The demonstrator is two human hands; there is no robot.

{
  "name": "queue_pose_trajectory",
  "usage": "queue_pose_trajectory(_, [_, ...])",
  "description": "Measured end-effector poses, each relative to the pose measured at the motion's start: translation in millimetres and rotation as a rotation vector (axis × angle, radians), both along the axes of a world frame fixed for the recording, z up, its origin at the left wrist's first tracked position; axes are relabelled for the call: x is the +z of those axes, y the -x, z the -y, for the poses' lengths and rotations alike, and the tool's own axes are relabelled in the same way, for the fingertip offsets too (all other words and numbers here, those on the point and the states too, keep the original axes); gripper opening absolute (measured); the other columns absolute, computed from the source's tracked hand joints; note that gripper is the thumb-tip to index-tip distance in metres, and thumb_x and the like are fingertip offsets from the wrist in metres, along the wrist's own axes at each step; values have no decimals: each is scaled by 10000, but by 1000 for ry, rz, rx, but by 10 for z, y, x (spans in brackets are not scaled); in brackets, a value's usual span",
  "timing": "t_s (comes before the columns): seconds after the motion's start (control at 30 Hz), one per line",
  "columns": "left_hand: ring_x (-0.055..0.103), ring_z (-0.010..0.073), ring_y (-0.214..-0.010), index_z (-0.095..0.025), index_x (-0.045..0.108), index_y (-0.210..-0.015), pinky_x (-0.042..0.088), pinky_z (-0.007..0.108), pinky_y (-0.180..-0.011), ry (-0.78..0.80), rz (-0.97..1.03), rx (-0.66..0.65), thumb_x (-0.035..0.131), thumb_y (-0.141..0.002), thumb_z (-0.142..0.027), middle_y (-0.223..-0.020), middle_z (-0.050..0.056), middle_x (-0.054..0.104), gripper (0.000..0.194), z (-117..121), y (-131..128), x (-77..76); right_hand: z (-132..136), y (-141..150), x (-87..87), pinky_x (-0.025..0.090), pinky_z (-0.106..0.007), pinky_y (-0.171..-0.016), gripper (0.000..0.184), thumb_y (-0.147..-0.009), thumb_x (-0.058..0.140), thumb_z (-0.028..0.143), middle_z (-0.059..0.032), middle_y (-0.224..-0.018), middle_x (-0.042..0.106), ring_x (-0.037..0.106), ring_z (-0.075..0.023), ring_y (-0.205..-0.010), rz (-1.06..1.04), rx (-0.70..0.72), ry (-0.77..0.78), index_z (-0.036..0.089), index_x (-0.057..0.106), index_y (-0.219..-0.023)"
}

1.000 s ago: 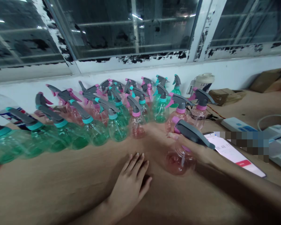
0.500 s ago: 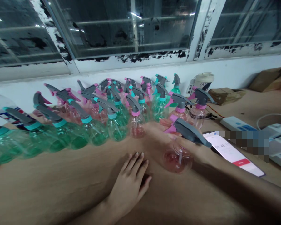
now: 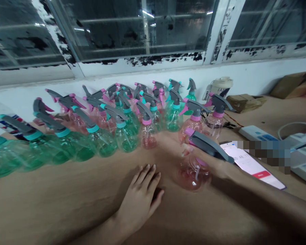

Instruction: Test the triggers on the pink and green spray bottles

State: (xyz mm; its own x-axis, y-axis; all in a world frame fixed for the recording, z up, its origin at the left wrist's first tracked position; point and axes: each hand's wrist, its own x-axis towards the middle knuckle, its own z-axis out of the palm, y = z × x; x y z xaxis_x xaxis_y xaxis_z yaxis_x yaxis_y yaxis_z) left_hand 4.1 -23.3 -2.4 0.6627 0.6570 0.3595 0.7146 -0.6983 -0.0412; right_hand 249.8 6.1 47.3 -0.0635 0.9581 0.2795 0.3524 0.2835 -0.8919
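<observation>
A pink spray bottle (image 3: pixel 194 178) with a grey and pink spray head is at the right of centre, near the table surface. My right hand (image 3: pixel 214 163) is closed around it just below the spray head, its fingers curled by the pink trigger and partly hidden. My left hand (image 3: pixel 140 195) lies flat on the table, palm down and fingers stretched out, apart from any bottle. Just beyond it stands another pink spray bottle (image 3: pixel 149 134), beside a green spray bottle (image 3: pixel 126 137) in the front row.
Several more green and pink spray bottles stand in rows along the white wall (image 3: pixel 140 76). To the right lie a phone (image 3: pixel 255 166) with a lit screen and a white power strip (image 3: pixel 257 134). Farther back are a cup (image 3: pixel 220 86) and brown cardboard (image 3: pixel 246 103).
The fingers of my right hand, stretched past the trigger before, have curled in. The held spray bottle's head has tipped slightly down to the right. My left hand stays in place.
</observation>
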Motion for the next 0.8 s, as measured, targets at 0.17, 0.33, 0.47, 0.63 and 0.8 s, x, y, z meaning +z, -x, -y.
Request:
queue_pose_trajectory(0.17, [492, 280, -1216, -148, 580, -1194, 425, 483, -995, 6, 6, -4, 481, -900, -354, -1294, 107, 560, 372, -1, 11, -3, 10, -6, 32, 529, -324, -688, 234, -807, 579, 467, -9, -769, 676, 646, -193, -753, -14, 86, 54, 249, 650, -853])
queue_pose_trajectory(0.33, [495, 276, -1213, -148, 582, -1190, 427, 479, -993, 8, 15, -8, 476, -901, -343, -1289, 105, 565, 365, 0, 11, 5, 29, 16, 19, 546, -363, -722, 250, -810, 579, 461, -22, -781, 695, 663, -226, -824, -77, 72, 64, 267, 649, -952])
queue_pose_trajectory(0.47, [499, 271, -1208, -146, 587, -1182, 428, 476, -992, 1, 16, -6, 475, -903, -345, -1283, 105, 570, 360, 3, 8, 12, 36, 72, 80, 522, -379, -805, 200, -789, 614, 454, -11, -753, 679, 650, -233, -889, -73, 15, 22, 269, 645, -857])
queue_pose_trajectory(0.63, [488, 276, -1217, -145, 580, -1191, 425, 484, -993, -1, 6, -7, 473, -904, -351, -1295, 108, 559, 369, 1, 4, 5, 63, 147, 245, 512, -366, -778, 183, -798, 606, 442, -4, -732, 658, 647, -219, -814, -35, 34, -18, 265, 634, -833])
queue_pose_trajectory(0.8, [496, 276, -1210, -146, 584, -1186, 434, 480, -985, 11, 1, -1, 473, -902, -350, -1291, 104, 564, 367, 1, -6, 5, 87, 172, 302, 506, -362, -754, 187, -825, 566, 425, -16, -708, 648, 640, -225, -825, -68, 83, -38, 268, 654, -878])
